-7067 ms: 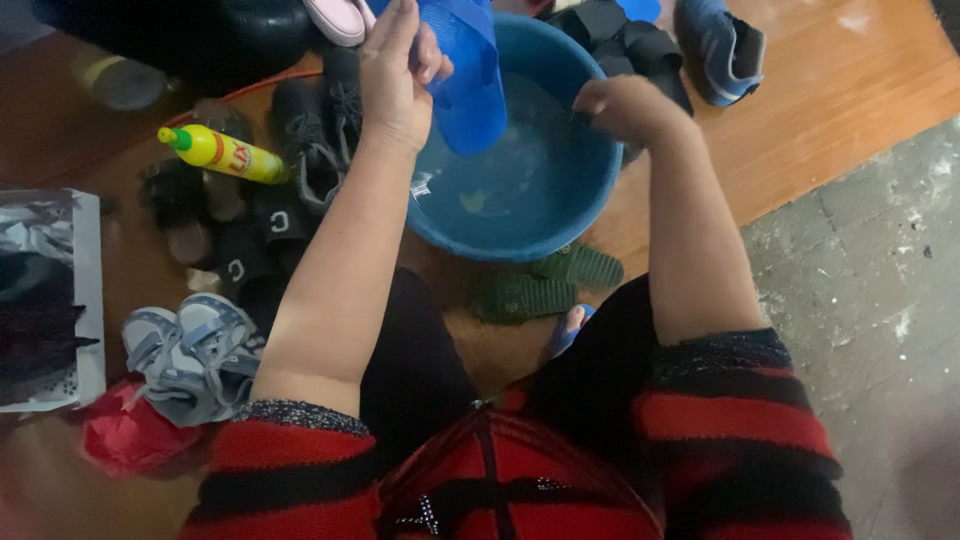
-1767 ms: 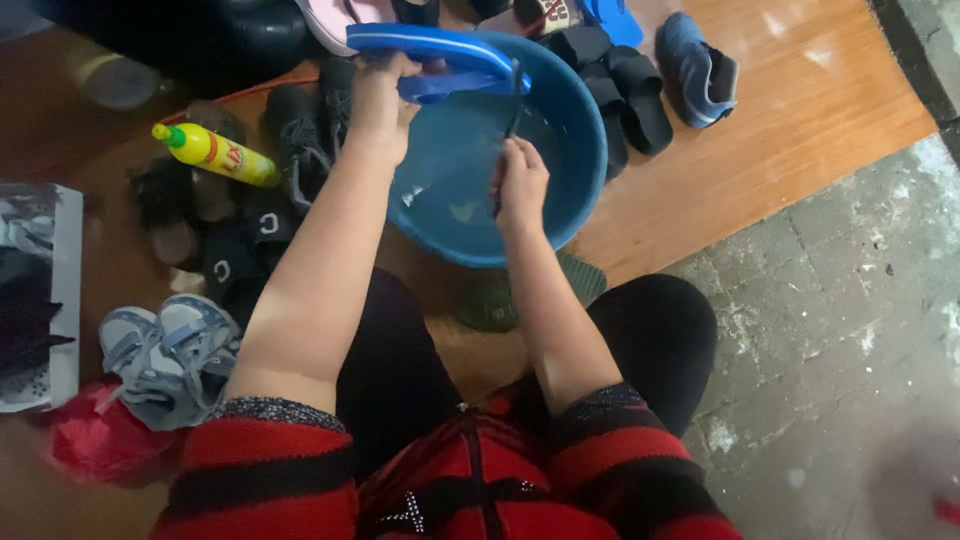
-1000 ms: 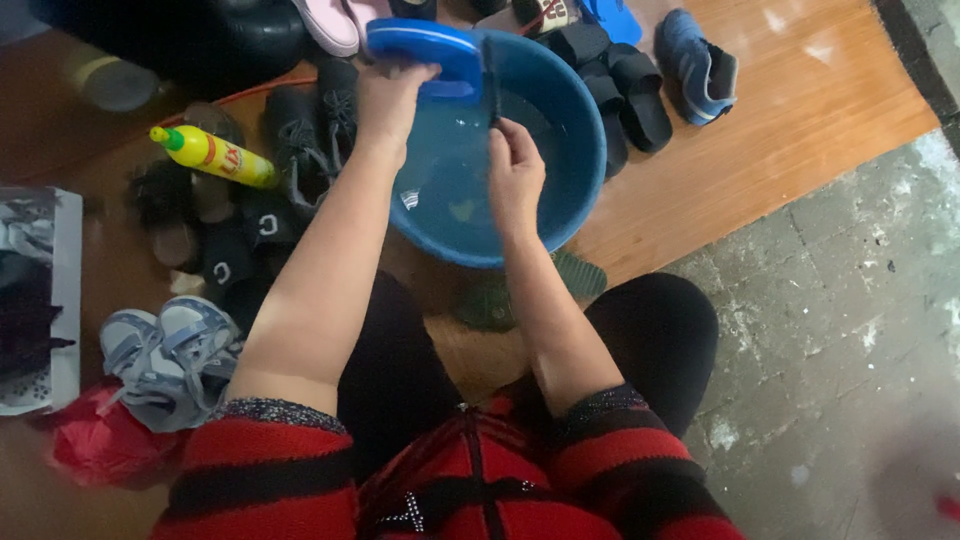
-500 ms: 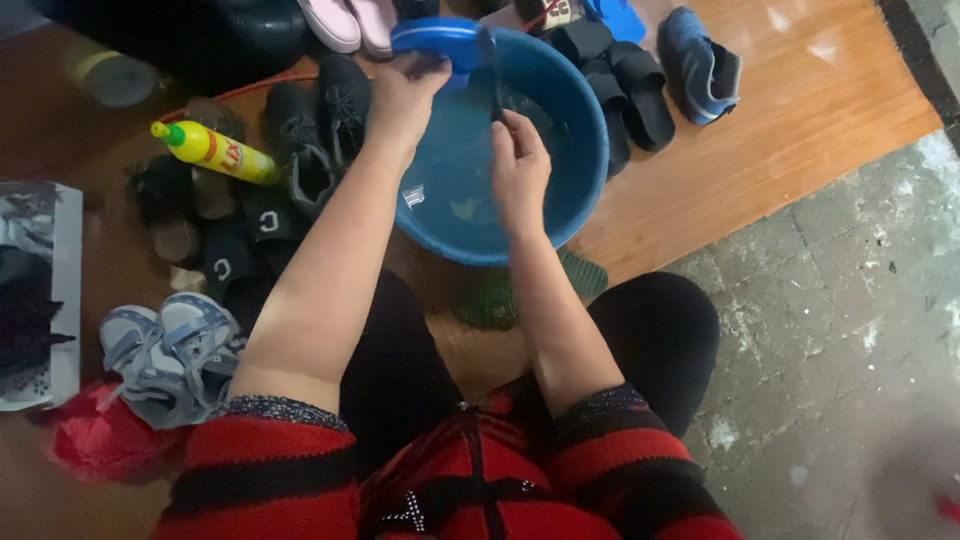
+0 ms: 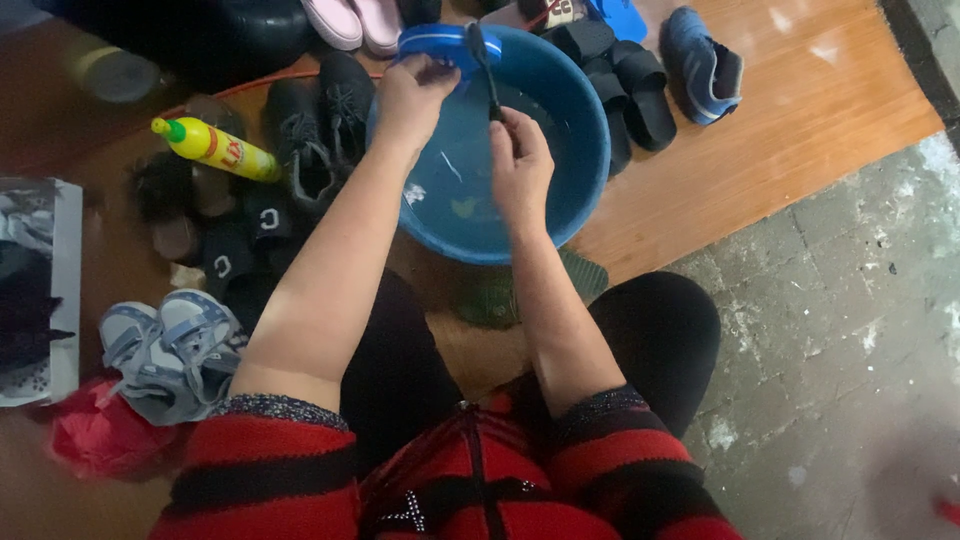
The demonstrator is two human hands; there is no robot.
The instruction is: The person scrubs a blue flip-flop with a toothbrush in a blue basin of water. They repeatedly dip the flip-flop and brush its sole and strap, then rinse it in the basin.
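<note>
A blue slipper [image 5: 440, 45] is held at the far rim of a round blue basin [image 5: 585, 160], gripped by the left hand [image 5: 412, 92], whose fingers close around its near edge. Just to the right of that grip, the right hand [image 5: 520, 165] is closed around the handle of a dark brush [image 5: 483, 62], whose head rests on the slipper. Compared with a moment ago, the slipper has dropped from above the basin to sit lower against the rim, and the brush has come up to meet it, so scrubbing appears to be under way. Below both hands, shallow water lies in the basin. Left of the gripping hand lie black shoes [image 5: 320, 125] and a yellow bottle [image 5: 212, 148]; beyond the basin, dark slippers [image 5: 640, 85]
</note>
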